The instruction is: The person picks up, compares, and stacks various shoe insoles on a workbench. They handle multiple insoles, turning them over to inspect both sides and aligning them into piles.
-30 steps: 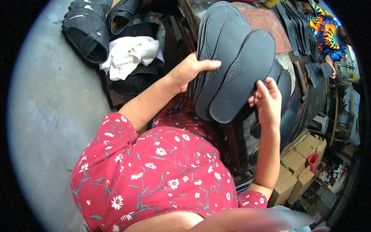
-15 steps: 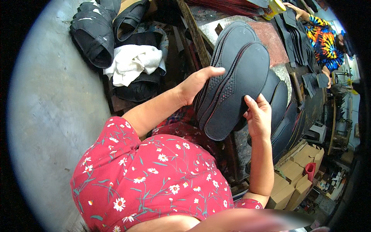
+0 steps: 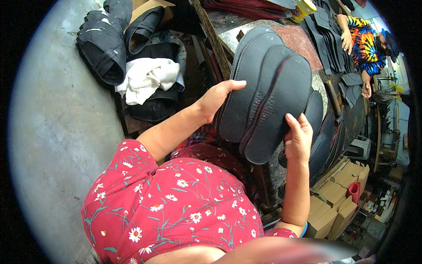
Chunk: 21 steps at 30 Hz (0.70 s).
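Several dark soles were fanned out in the person's two hands, held up in front of the chest and above the surface. The left hand clasped the near edge of the fan, thumb laid across the top sole and the other fingers curled behind, out of sight. The right hand pinched the lower end of the outermost sole, fingers closed on its rim. Four or so soles showed in the fan, overlapping, with a line of reddish stitching or edging visible between two of them.

Judging from how things lay, the sorting or checking of these soles looked to be in its middle stretch: the fan was gathered and spread, but none of its soles lay apart on the surface as a finished lot that could be told from the rest. More dark soles stood stacked just beyond the right hand, and flat cut pieces covered the far part of the surface, so plenty of stock seemed left to handle.

To the left, on the floor, lay black sandals and a white cloth over dark material. Cardboard boxes sat low at the right. A co-worker in a tie-dye shirt leaned over the far end of the surface, hands among the cut pieces.
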Available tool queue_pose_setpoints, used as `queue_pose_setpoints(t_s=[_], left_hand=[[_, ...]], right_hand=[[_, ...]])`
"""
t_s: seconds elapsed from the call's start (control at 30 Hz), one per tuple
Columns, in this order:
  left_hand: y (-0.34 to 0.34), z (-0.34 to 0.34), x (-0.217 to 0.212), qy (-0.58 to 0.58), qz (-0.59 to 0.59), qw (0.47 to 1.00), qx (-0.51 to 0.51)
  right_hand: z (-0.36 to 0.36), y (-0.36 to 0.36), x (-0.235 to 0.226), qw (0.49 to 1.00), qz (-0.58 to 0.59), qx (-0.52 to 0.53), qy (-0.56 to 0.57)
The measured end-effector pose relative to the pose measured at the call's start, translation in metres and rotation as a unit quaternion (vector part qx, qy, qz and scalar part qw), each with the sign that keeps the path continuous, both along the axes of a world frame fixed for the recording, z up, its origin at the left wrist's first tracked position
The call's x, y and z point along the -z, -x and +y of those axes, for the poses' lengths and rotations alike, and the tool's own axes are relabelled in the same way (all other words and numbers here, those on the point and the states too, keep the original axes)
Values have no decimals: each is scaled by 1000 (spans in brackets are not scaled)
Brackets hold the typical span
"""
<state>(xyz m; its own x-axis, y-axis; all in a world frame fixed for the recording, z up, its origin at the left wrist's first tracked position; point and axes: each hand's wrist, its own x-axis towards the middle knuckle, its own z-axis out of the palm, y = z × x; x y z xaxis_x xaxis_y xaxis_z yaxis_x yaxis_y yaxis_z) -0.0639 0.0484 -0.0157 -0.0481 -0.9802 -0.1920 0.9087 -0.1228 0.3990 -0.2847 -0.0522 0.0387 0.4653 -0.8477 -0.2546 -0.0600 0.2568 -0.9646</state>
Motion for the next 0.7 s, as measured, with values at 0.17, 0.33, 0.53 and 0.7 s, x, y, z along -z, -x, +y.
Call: queue_pose_setpoints(t_s=[0.17, 0.33, 0.53, 0.7], left_hand=[[-7, 0, 8, 2, -106, 994, -14], [-2, 0, 7, 0, -159, 987, -20], [9, 2, -3, 26, -196, 980, -4], [4, -2, 1, 25, 88, 995, 50]], right_hand=[[-9, 20, -8, 991, -53, 125, -9], [-4, 23, -7, 989, -98, 115, -5], [10, 11, 3, 987, -125, 79, -63], [9, 8, 10, 990, -112, 66, -60]])
